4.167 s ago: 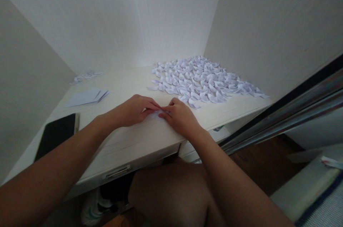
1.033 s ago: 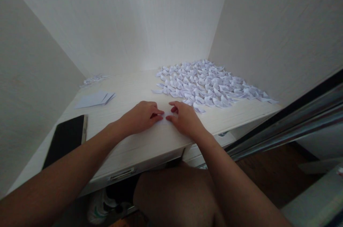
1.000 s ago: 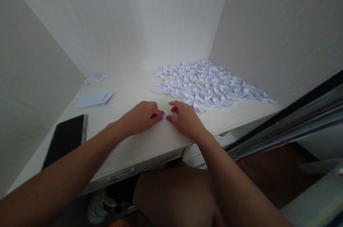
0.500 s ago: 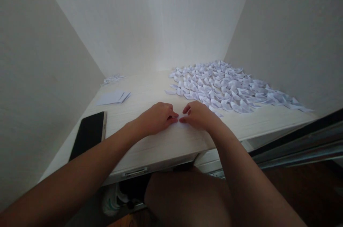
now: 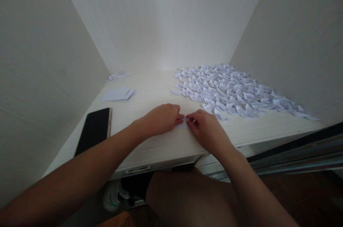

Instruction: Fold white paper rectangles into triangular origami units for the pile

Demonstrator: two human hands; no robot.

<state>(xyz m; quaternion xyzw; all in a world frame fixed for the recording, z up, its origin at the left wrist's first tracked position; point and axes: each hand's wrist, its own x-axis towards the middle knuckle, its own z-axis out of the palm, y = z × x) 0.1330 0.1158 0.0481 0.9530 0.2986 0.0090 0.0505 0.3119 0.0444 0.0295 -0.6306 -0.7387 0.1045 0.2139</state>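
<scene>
Paper (image 5: 183,125), small, white and partly hidden by fingers, sits where our two hands meet, low over the surface (image 5: 150,87); we cannot tell whether it touches it. Our left hand (image 5: 167,117) has thumb and forefinger clamped on the paper's left part; our right hand (image 5: 205,126) pinches its right part, thumb and forefinger tips together; the two sets of fingertips nearly meet.

The front edge (image 5: 171,159) runs on our side of both hands, and our left forearm (image 5: 102,162) and right forearm (image 5: 249,173) cross over it; below it, nearer us than the left hand, is a drawer handle (image 5: 138,169). Beyond the hands the surface reaches back to the rear wall (image 5: 160,16); folded pieces (image 5: 227,91) crowd it beyond and right of the right hand, the nearest lying close to its knuckles; room is wider beyond the left hand, where a sheet stack (image 5: 115,94) lies well apart to the left, with paper strips (image 5: 119,75) farther off in the corner.

Left of the left hand lies a black-screened device (image 5: 95,127), its near end hidden by the forearm; below the surface is a shoe (image 5: 112,195), its coloured marking too blurred for us to read.
</scene>
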